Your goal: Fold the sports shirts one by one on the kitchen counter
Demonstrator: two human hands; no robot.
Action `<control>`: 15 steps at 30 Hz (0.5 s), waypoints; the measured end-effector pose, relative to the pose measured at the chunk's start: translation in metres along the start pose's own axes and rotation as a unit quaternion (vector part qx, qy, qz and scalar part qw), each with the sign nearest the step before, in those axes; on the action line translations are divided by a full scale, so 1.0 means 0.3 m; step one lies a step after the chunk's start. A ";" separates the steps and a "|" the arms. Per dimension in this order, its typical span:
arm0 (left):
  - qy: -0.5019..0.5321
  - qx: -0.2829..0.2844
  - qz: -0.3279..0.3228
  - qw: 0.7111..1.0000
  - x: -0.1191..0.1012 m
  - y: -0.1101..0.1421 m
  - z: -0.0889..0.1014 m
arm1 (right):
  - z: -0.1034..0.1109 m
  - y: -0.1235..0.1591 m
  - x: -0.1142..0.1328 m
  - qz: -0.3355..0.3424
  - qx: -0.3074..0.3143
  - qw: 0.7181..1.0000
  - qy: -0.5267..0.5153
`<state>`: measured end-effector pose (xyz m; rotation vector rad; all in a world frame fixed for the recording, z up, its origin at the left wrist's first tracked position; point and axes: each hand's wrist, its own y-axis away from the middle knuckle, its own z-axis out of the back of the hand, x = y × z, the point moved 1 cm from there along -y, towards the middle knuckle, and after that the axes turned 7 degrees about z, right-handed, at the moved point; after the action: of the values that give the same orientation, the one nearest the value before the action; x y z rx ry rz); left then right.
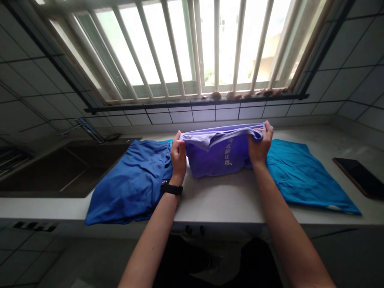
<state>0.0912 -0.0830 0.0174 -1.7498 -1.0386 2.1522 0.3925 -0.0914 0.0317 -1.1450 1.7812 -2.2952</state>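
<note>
Three folded tops on the bench (228, 200) in this shot, and we've got both hands on the lilac T-shirt (217, 160) in the middle, its pale printed characters showing. Our left hand (178, 158) and right hand (260, 144) each have their fingers (177, 140) closed, gripping the shirt's upper edge at either end. Left of the lilac T-shirt sits a blue top (132, 184), then a dark sink (63, 170) with a tap (85, 130). Right of it there's a teal top (306, 178), then a black phone (360, 178). Behind it is a barred window (180, 48). Oh, and there's a black wristband (172, 189) on our left wrist.
</note>
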 end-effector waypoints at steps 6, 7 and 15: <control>-0.101 0.014 -0.027 0.994 -0.007 -0.008 0.026 | 0.007 -0.020 -0.010 -0.079 -0.025 0.996 -0.025; -0.107 0.031 -0.023 0.994 -0.002 -0.011 0.027 | 0.000 -0.023 -0.015 -0.114 -0.013 0.993 -0.031; -0.218 0.335 -0.149 0.905 -0.034 0.076 -0.069 | -0.023 -0.016 0.002 -0.227 0.002 0.971 -0.078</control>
<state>0.1195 -0.0970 0.0103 -0.7735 -0.4771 2.3416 0.3903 -0.0842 0.0356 -1.8380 1.5867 -2.3321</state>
